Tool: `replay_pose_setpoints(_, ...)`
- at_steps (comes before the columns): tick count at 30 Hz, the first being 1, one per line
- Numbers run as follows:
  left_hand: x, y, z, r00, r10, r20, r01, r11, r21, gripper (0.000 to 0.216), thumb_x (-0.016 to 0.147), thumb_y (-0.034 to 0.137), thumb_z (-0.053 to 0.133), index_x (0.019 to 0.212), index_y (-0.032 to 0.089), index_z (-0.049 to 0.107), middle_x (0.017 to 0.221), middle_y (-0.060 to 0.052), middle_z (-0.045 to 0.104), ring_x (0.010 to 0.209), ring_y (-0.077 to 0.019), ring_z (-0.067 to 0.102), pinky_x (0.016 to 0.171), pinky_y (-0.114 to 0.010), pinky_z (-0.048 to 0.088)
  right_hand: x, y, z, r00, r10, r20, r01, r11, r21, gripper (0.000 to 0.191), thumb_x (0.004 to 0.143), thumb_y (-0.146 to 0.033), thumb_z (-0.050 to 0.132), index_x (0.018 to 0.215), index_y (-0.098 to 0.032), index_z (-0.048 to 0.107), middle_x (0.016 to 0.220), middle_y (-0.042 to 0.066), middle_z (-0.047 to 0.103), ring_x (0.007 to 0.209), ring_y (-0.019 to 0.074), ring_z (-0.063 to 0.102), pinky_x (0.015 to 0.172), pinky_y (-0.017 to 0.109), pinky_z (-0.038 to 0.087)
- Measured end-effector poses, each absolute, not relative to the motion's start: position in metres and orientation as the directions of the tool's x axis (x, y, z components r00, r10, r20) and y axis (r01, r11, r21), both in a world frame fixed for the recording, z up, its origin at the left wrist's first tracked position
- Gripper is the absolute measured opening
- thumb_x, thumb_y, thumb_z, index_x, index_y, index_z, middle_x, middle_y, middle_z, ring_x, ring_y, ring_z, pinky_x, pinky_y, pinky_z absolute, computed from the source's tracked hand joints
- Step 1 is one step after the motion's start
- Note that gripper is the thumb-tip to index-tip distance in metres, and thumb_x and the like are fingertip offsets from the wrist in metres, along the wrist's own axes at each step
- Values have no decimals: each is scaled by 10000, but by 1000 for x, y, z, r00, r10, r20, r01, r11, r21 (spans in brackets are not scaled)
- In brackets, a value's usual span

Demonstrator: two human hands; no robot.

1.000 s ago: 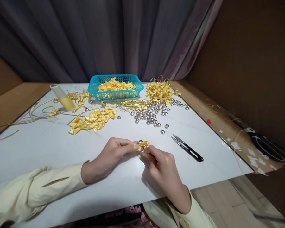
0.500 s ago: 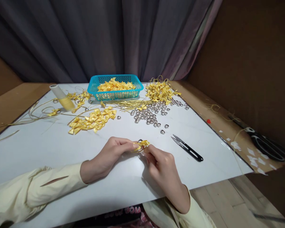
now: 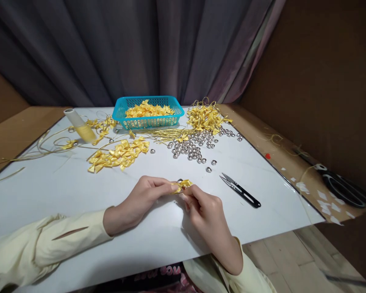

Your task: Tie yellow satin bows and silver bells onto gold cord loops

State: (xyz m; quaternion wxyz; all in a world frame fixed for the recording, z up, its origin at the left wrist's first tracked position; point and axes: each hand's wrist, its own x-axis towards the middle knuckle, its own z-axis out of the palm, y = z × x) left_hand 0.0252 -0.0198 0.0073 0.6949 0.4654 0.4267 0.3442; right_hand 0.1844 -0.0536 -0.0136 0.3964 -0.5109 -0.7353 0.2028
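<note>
A yellow bow [image 3: 186, 183] is pinched by the fingertips of the left hand [image 3: 142, 199] and right hand [image 3: 208, 209]; silver beads [image 3: 192, 152] are scattered beyond them.

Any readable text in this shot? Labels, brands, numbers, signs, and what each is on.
Nothing reads with certainty.
Dark clothing at the bottom edge: pink lettering, partly cut off by the table edge; too unclear to quote.
No legible marking on the held yellow bow, blue basket, thread snips or tube.
</note>
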Motion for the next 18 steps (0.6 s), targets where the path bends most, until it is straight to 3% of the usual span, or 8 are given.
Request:
replay_pose_setpoints(10, 25, -20, 6, 370, 901, -225, -41, 257, 965, 189, 759, 277, 651, 714, 124, 754, 717, -64, 727, 717, -174, 613, 711, -264, 452, 181, -54, -17, -203, 889, 411, 528, 453, -718, 152, 882, -100, 434, 802, -187, 530, 627, -12, 605, 510, 111, 542, 515, 196, 406)
replay_pose_setpoints(15, 23, -18, 2, 317, 928, -197, 104, 173, 979, 213, 751, 305, 658, 697, 121, 749, 763, -73, 728, 747, -187, 603, 684, -259, 437, 193, -55, -4, -199, 827, 526, 684, 502, -530, 96, 919, -183, 481, 849, -174, 547, 636, 12, 617, 517, 140, 531, 497, 239, 392)
replay_pose_setpoints(18, 23, -20, 1, 376, 912, -166, 169, 108, 980, 213, 755, 305, 647, 730, 127, 760, 833, -82, 736, 797, -211, 614, 688, -262, 443, 205, -50, 16, -305, 752, 584, 734, 577, -359, 73, 917, -165, 474, 946, -154, 540, 812, 94, 641, 772, 222, 557, 658, 319, 441)
